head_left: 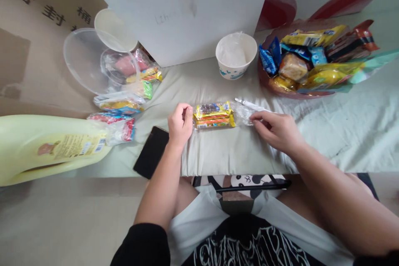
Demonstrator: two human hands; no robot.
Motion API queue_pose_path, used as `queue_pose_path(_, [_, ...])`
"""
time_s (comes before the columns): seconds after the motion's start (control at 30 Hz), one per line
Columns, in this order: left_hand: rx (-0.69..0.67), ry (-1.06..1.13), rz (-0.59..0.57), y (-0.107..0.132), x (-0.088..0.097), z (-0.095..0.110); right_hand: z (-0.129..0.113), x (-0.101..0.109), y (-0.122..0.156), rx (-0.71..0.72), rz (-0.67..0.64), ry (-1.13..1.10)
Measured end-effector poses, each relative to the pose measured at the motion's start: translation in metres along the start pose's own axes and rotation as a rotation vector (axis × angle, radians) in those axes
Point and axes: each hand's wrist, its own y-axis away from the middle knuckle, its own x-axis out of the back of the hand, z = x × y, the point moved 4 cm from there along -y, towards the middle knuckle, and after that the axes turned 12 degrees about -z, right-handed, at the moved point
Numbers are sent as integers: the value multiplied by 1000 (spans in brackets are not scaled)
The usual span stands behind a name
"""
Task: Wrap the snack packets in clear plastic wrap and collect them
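A clear plastic bag (245, 113) lies stretched sideways on the cloth-covered table, with yellow snack packets (214, 115) inside it. My left hand (181, 124) is closed on the bag's left end, thumb against curled fingers. At the other end, my right hand (279, 132) pinches the loose, crumpled plastic between thumb and fingers. A slim white tool with a pointed tip (249, 103), perhaps a pen or a craft knife, lies just beyond the bag, partly behind my right hand. Near my left forearm rests a black phone (151, 151).
A white paper tub (236, 55) stands behind the bag. Back right is a reddish bowl (264, 79) heaped with wrapped snacks. On the left are bagged snacks (120, 104), a clear plastic container (79, 60) and a large yellow bottle (52, 147). Cardboard boxes (193, 12) line the back.
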Motion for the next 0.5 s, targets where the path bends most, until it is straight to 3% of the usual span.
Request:
queue_pose_path(0.13, [34,-9,37,0,1,-3,-7,8,3,77,139,15])
queue_pose_path(0.27, [48,3,60,0,1,-7,-6,15,4,57,276,-21])
queue_pose_path(0.4, [57,46,29,-1,-1,-8,1,15,5,11,329,-167])
queue_pose_path(0.5, [60,100,5,-2,-2,-7,3,10,6,7,298,-266])
